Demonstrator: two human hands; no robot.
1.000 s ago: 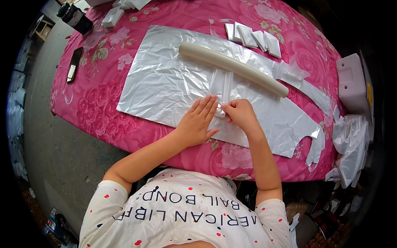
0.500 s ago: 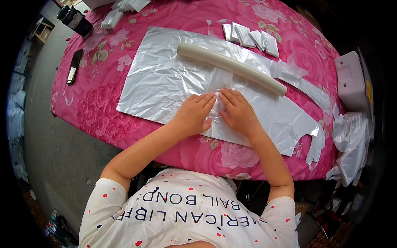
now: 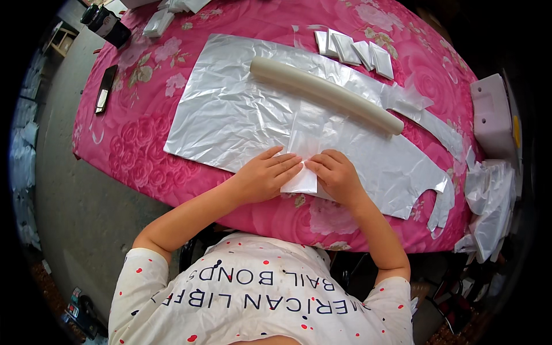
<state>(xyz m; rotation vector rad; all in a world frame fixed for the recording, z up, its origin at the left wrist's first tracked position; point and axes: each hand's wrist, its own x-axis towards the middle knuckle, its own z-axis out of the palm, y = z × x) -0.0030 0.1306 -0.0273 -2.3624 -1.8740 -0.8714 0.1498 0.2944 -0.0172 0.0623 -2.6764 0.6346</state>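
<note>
A narrow folded plastic bag (image 3: 301, 185) lies over the near edge of a flat stack of thin, silvery-white plastic bags (image 3: 221, 106). My left hand (image 3: 267, 174) closes on its left side, fingers together and tips on the folded film. From the other side my right hand (image 3: 338, 176) pinches the same strip, with curled fingers and thumb. The fingertips of both hands nearly meet at the middle of the strip, whose far part stretches away from me over the stack. Beyond my hands a long pale tube (image 3: 328, 92) rests slantwise across the stack.
Several small folded packets (image 3: 348, 49) lie beyond the tube, with more packets (image 3: 158, 23) at the far left. A phone (image 3: 105, 89) and a dark bottle (image 3: 106, 25) are on the left. A white box (image 3: 491, 112) and loose plastic bags (image 3: 489, 190) flank the right edge.
Both hands have come nearer to me along the strip. Its near end now shows between them, folded flat, and the fingers have gone from lying flat to gripping it.
</note>
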